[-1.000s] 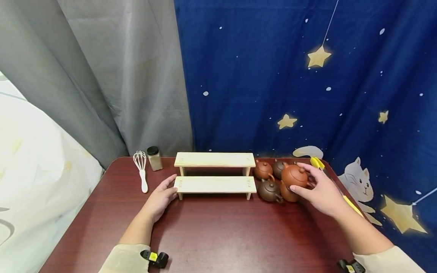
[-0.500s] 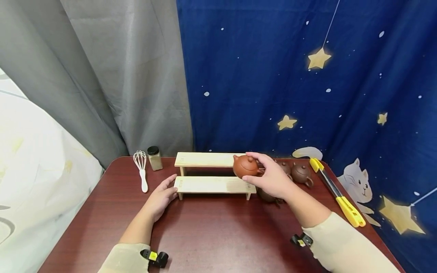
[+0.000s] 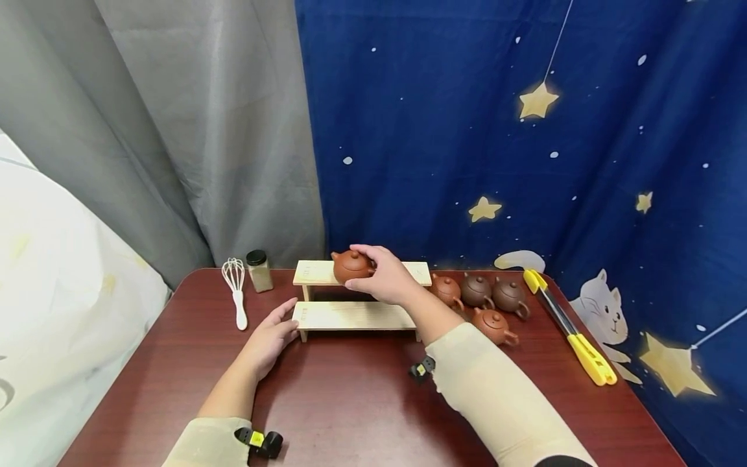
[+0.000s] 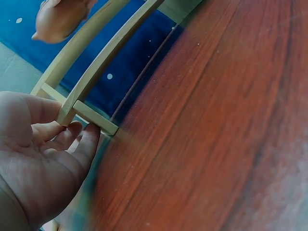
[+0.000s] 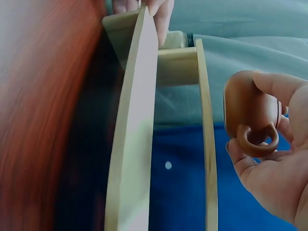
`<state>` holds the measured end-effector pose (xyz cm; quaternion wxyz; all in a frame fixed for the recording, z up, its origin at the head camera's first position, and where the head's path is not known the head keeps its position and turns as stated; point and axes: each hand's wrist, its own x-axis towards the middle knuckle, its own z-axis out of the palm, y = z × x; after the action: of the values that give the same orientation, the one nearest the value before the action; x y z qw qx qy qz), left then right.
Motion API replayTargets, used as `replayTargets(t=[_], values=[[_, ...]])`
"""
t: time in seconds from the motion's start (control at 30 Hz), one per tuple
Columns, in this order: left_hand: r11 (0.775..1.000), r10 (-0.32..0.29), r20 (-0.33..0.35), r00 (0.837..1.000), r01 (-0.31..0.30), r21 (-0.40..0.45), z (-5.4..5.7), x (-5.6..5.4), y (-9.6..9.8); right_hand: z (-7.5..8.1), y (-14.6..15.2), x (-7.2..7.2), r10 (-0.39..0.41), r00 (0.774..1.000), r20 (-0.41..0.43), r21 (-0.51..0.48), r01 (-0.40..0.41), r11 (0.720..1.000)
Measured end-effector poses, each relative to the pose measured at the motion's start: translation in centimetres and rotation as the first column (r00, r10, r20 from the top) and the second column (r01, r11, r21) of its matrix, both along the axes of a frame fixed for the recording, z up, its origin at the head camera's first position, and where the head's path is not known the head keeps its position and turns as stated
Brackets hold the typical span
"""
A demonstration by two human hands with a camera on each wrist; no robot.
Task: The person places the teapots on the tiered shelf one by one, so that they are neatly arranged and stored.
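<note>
My right hand holds a reddish-brown clay teapot by its body, thumb and fingers on opposite sides. The teapot is over the left half of the upper board of a two-tier wooden display stand; in the right wrist view a narrow gap separates the teapot from the board. Its spout points left, its handle toward my palm. At the stand's left end, my left hand grips the lower board; in the left wrist view the thumb and fingers lie around that end.
Right of the stand stand more teapots, reddish-brown and dark brown; my right forearm covers part of that area. Yellow-handled tongs lie at the right edge. A whisk and a black-lidded jar are at the left.
My right hand has carried the reddish-brown teapot leftward from the group of teapots to above the upper board. The left hand has stayed at the stand's left end.
</note>
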<state>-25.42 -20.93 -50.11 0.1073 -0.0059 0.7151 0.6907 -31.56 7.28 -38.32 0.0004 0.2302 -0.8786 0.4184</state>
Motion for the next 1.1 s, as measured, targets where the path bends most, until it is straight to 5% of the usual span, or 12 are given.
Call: replayTargets(t=[0.3,0.6,0.8,1.1], values=[[1.0,-0.006,-0.002,1.0,0.006,0.016,0.0,0.1,0.0,-0.3,-4.4,-2.3,0.022,1.0,0.008,0.057,-0.023,0.998],[1.0,0.012,0.009,1.0,-0.012,-0.003,-0.1,0.2,0.1,-0.8,-5.1,-2.0,-0.016,1.0,0.004,0.106,0.016,0.994],[1.0,0.007,0.007,1.0,-0.007,-0.005,-0.1,0.4,0.0,-0.5,-3.2,0.6,-0.066,0.997,-0.041,0.031,0.067,0.997],[1.0,0.012,0.003,1.0,-0.012,-0.001,0.0,0.3,0.0,-0.9,3.4,5.3,-0.146,0.988,-0.05,-0.079,0.142,0.987]])
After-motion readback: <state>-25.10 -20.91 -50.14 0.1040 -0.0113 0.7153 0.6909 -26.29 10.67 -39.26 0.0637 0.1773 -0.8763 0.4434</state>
